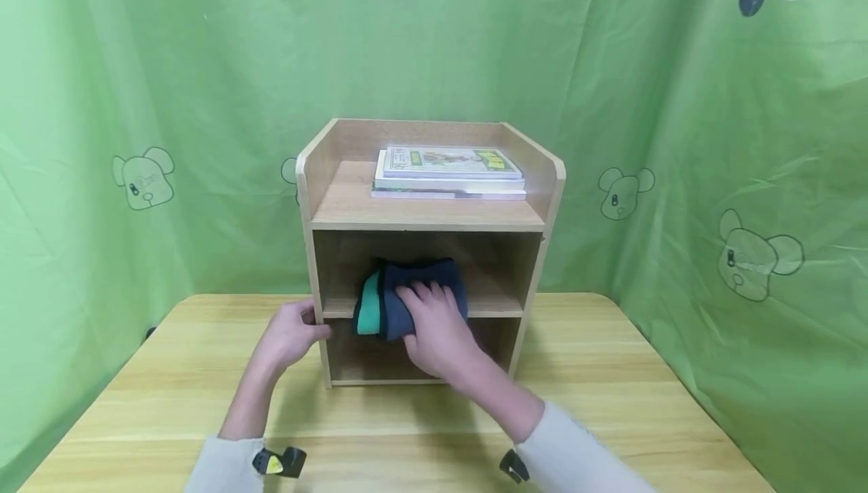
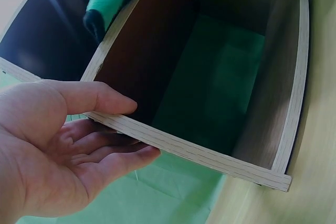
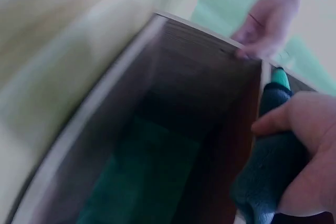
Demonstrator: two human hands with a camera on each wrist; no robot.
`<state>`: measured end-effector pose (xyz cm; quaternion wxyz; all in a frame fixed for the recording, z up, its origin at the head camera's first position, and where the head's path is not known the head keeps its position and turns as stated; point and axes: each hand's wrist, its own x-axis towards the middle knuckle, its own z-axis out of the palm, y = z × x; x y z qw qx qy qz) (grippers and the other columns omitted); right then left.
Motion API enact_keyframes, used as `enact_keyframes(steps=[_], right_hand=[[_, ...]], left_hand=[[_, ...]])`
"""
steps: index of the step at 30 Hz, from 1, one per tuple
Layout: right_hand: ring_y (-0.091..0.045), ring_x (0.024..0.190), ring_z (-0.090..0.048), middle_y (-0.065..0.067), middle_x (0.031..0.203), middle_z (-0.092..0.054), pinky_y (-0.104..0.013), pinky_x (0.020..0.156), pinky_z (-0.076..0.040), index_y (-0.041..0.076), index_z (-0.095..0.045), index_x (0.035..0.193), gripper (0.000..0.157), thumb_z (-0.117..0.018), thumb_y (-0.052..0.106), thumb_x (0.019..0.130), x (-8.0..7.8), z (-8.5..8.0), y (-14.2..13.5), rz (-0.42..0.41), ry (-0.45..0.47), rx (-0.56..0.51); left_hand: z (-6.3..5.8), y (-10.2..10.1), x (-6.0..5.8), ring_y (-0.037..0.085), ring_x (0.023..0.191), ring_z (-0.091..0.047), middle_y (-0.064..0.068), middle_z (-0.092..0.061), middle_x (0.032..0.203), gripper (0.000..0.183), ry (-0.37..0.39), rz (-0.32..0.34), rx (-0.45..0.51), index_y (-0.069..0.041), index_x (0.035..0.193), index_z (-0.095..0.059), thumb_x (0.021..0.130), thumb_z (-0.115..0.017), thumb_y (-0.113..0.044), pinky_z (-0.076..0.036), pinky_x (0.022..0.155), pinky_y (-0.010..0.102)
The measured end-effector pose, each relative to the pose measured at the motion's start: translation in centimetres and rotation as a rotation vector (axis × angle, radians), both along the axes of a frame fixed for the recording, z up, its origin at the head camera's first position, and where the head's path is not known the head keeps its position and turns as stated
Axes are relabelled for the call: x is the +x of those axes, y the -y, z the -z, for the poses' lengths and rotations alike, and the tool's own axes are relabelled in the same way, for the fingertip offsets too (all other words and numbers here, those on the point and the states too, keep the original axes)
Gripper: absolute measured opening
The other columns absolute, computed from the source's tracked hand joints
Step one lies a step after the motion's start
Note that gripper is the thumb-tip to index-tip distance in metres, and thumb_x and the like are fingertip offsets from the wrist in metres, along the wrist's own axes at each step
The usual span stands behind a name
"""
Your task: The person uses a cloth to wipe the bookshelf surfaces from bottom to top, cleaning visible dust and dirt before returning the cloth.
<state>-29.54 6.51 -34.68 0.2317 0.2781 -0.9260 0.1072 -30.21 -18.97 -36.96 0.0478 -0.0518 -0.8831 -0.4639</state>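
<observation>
A small wooden shelf unit (image 1: 427, 227) stands on the table. My right hand (image 1: 441, 333) holds a folded navy and green cloth item (image 1: 395, 315) with dark trim at the opening of the middle compartment. In the right wrist view, the thumb and fingers wrap around the soft cloth roll (image 3: 270, 169) beside the shelf board's edge. My left hand (image 1: 290, 333) grips the unit's left side panel (image 2: 199, 153), thumb inside and fingers outside. Exactly what kind of cloth item it is cannot be made out.
Several stacked books (image 1: 447, 173) lie on the unit's top shelf. Under the middle board is a lower compartment (image 1: 366, 361). A pale wooden table (image 1: 610, 402) carries the unit, and a green patterned curtain (image 1: 237, 63) hangs behind and at both sides.
</observation>
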Motion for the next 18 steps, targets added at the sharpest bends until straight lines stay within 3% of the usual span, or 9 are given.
enact_keyframes(steps=[3,6,9,13,16,18], right_hand=[[-0.039,0.122,-0.058,-0.017,0.134,-0.063,-0.056,0.109,-0.043,0.006,-0.057,0.137,0.055,-0.071,0.013,0.084,-0.6,-1.0,0.2,-0.039,0.084,-0.068],[-0.037,0.119,-0.060,-0.018,0.131,-0.064,-0.053,0.108,-0.045,0.003,-0.055,0.136,0.056,-0.071,0.014,0.084,-0.8,-1.5,0.3,-0.046,0.097,-0.104],[-0.033,0.110,-0.064,-0.017,0.122,-0.068,-0.049,0.100,-0.051,0.002,-0.055,0.133,0.056,-0.076,0.013,0.083,-0.4,-1.5,0.2,-0.043,0.005,-0.110],[-0.028,0.098,-0.067,-0.012,0.110,-0.072,-0.044,0.092,-0.056,0.004,-0.060,0.122,0.047,-0.082,0.016,0.082,0.4,-0.9,0.0,-0.047,-0.207,-0.044],[-0.029,0.097,-0.068,-0.010,0.107,-0.072,-0.045,0.093,-0.056,0.005,-0.063,0.117,0.040,-0.082,0.016,0.084,0.8,-0.2,0.0,-0.043,-0.321,0.025],[-0.031,0.100,-0.068,-0.011,0.110,-0.072,-0.048,0.094,-0.056,0.005,-0.063,0.118,0.038,-0.080,0.015,0.085,0.9,0.4,0.0,-0.036,-0.345,0.054]], left_hand=[[0.0,0.1,0.0,0.032,0.111,-0.066,0.021,-0.071,0.120,0.035,-0.003,-0.006,0.001,-0.004,0.121,-0.069,0.087,-0.067,-0.008,-0.054,0.095,0.051],[0.0,0.1,0.0,0.030,0.109,-0.066,0.019,-0.071,0.118,0.033,0.000,-0.004,0.002,-0.004,0.120,-0.069,0.087,-0.067,-0.008,-0.055,0.093,0.049],[0.0,0.1,0.0,0.029,0.107,-0.066,0.018,-0.072,0.117,0.033,0.001,0.000,0.003,-0.004,0.119,-0.069,0.086,-0.068,-0.008,-0.055,0.092,0.048],[0.0,0.1,0.0,0.028,0.106,-0.065,0.016,-0.072,0.115,0.033,-0.001,-0.004,0.004,-0.004,0.119,-0.069,0.086,-0.068,-0.008,-0.055,0.092,0.048],[0.0,0.1,-0.1,0.028,0.106,-0.066,0.015,-0.072,0.115,0.034,-0.001,-0.005,0.011,-0.004,0.120,-0.069,0.086,-0.067,-0.008,-0.055,0.092,0.048],[0.0,0.0,-0.1,0.029,0.107,-0.066,0.016,-0.072,0.116,0.034,0.001,-0.003,0.015,-0.003,0.121,-0.068,0.087,-0.067,-0.007,-0.055,0.093,0.048]])
